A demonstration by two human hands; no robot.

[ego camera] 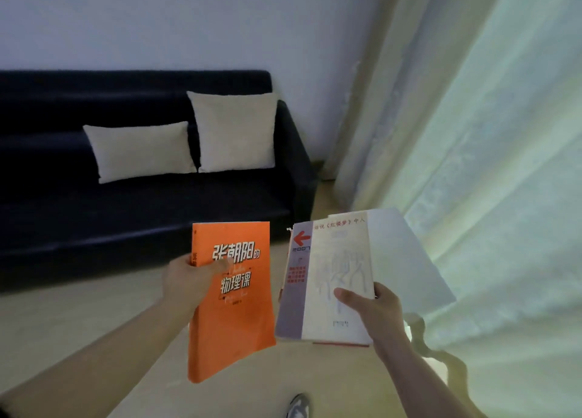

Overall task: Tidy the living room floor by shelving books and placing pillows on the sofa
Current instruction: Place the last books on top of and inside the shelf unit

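Centre foreground, above the floor [63, 323]:

Item 1: orange book [233, 301]. Paperback, held approx. upright w/ front cover turned to the camera. White and dark Chinese title characters are printed across the upper half; smaller script is seen below. It is grasped at its left edge by the left grip [189, 279], clenched on the book, thumb laid across the cover; remaining fingers are hidden behind it.

Item 2: pale book [327, 279]. Set just right of item 1; whether the two touch cannot be told. White cover w/ grey strip along the spine side, red arrow at top left, "2007" beneath it, and one line of red characters along the top edge. Faint grey characters are printed at centre.

Item 3: larger white vol. [409, 260], carried under item 2 and protruding to the right and top. A thin red edge [340, 343] is also shown beneath the stack's lower border; its nature cannot be told.

Items 2–3 are held tilted by the right grip [374, 310], closed on the stack at its lower right corner, thumb pressed on item 2's cover; fingers underneath are out of sight.

Rear left: sofa [126, 216], dark navy, set against the wall. Contents: 2 cream pillows leaned on the backrest at the right end: rectangular pillow [138, 151] to the left, square pillow [234, 130] to the right, edges touching.

Right side: pale curtain [472, 134], hung to floor level.

Bottom edge: shoe [298, 406], partly seen.
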